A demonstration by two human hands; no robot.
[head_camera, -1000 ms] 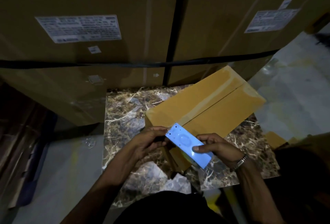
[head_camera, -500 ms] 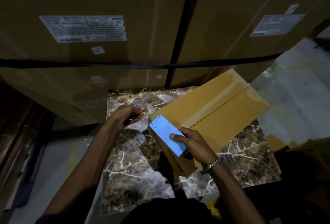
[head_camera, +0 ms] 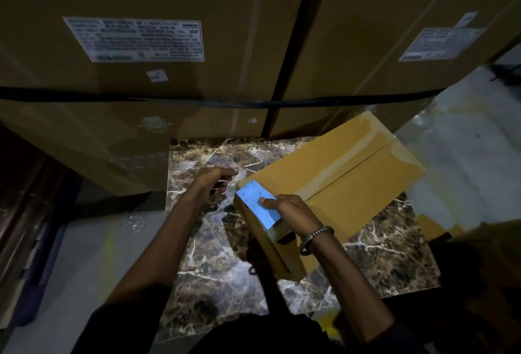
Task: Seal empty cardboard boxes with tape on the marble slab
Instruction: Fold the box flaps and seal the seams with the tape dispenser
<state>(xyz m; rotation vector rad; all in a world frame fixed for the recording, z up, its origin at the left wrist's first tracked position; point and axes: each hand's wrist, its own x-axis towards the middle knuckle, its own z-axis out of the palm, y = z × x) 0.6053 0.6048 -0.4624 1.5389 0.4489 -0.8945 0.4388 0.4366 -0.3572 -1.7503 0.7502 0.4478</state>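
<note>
- Right hand (head_camera: 293, 214) grips blue tape dispenser (head_camera: 258, 203) against cardboard box (head_camera: 332, 181) at its near-left corner.
- Left hand (head_camera: 212, 187), fingers curled, pinches something small and unclear over marble slab (head_camera: 203, 255), toward its far-left corner.

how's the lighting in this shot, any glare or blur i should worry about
Head view: dim overall, edges falling into near black. The blue tape dispenser under the right hand glows overexposed, detail washed out. Sheen on the marble slab and the taped cardboard box. The left hand is softly blurred. Wide-angle bending curves the big cartons.
</note>
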